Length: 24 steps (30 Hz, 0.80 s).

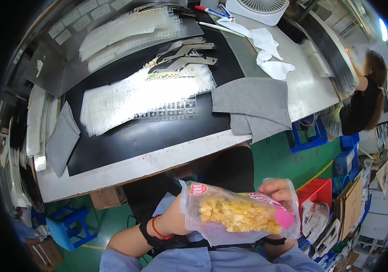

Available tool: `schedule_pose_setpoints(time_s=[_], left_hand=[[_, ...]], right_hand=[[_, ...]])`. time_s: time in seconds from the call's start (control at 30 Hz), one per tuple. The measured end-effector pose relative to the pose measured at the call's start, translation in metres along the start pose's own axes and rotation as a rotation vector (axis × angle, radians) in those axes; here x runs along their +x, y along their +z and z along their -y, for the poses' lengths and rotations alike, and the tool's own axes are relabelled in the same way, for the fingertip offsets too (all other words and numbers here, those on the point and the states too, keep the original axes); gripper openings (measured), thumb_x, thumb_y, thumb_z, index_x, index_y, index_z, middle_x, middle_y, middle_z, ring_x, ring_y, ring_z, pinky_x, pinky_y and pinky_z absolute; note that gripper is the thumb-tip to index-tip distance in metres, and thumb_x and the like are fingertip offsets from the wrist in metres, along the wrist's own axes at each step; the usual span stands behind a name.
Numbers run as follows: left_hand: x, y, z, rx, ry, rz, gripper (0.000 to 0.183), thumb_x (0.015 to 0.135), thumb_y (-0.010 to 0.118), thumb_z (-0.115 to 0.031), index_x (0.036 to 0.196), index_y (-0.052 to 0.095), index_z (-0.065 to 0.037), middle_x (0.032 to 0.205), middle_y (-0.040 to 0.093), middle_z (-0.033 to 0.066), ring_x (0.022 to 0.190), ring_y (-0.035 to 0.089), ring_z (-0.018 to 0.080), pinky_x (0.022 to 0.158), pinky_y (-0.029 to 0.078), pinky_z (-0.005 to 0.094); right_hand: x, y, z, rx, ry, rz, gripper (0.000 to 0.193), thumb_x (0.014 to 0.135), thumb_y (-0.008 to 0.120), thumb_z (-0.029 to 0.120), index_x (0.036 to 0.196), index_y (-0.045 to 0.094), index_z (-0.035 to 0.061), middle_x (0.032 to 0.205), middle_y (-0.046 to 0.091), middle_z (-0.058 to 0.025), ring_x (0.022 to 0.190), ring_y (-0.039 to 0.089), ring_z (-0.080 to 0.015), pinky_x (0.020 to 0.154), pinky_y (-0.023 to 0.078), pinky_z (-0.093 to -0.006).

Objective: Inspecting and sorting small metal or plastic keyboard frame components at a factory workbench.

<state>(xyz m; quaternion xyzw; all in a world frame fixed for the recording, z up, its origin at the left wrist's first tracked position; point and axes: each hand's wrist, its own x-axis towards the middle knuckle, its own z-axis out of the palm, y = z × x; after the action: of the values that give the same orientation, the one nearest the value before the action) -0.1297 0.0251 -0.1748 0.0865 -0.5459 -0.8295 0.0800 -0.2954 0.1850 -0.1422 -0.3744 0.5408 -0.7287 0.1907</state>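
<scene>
A clear plastic snack bag [237, 213] full of yellow pieces, with pink and red labels, is held low in front of my chest. My right hand [278, 189] grips its upper right end, fingers curled over the plastic. My left forearm, with a black wristband and a red string [157, 230], runs up to the bag's left end. My left hand [178, 216] is mostly hidden behind the bag and seems to hold it from below.
Beyond my knees stands a workbench [126, 170] with a black mat, translucent plastic sheets [144, 93], grey cloths [253, 106], a white cloth and a white fan [259, 9]. Another person [361, 104] sits at the right. Blue and red crates [318, 190] and a blue stool [69, 226] stand on the green floor.
</scene>
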Motion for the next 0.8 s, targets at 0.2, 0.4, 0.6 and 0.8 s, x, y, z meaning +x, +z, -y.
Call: schedule_pose_setpoints(time_s=[0.2, 0.4, 0.6, 0.8], left_hand=[[0.002, 0.002, -0.008, -0.268, -0.034, 0.019, 0.062, 0.077, 0.077, -0.023, 0.126, 0.049, 0.004, 0.125, 0.057, 0.0153, 0.113, 0.057, 0.0225, 0.098, 0.046, 0.0349], [0.001, 0.003, -0.009, -0.355, -0.057, 0.017, 0.063, 0.072, 0.082, -0.018, 0.123, 0.053, 0.003, 0.127, 0.055, 0.0157, 0.115, 0.056, 0.0228, 0.099, 0.045, 0.0365], [-0.005, 0.000, -0.004, -0.240, 0.002, 0.017, 0.058, 0.079, 0.073, -0.019, 0.126, 0.049, 0.004, 0.128, 0.054, 0.0173, 0.116, 0.056, 0.0252, 0.099, 0.046, 0.0374], [-0.016, -0.002, -0.001, -0.341, -0.100, -0.060, 0.079, 0.066, 0.087, -0.017, 0.129, 0.044, 0.001, 0.126, 0.055, 0.0128, 0.114, 0.056, 0.0208, 0.098, 0.044, 0.0357]], right_hand=[[0.004, -0.003, 0.000, -0.049, -0.088, 0.051, 0.035, 0.074, 0.079, 0.014, 0.101, 0.059, 0.0039, 0.108, 0.058, -0.0183, 0.097, 0.060, -0.0287, 0.082, 0.050, -0.0373], [0.004, -0.004, 0.000, 0.071, -0.048, 0.074, 0.034, 0.075, 0.077, 0.007, 0.103, 0.059, 0.0037, 0.110, 0.054, -0.0188, 0.099, 0.060, -0.0292, 0.085, 0.052, -0.0361], [0.003, 0.005, 0.013, -0.086, -0.002, 0.121, 0.042, 0.085, 0.068, 0.026, 0.120, 0.055, 0.0068, 0.118, 0.050, -0.0209, 0.106, 0.056, -0.0317, 0.087, 0.051, -0.0368], [-0.004, 0.001, 0.013, -0.060, 0.059, 0.128, 0.046, 0.088, 0.061, 0.034, 0.122, 0.053, 0.0032, 0.114, 0.056, -0.0270, 0.096, 0.063, -0.0348, 0.079, 0.055, -0.0409]])
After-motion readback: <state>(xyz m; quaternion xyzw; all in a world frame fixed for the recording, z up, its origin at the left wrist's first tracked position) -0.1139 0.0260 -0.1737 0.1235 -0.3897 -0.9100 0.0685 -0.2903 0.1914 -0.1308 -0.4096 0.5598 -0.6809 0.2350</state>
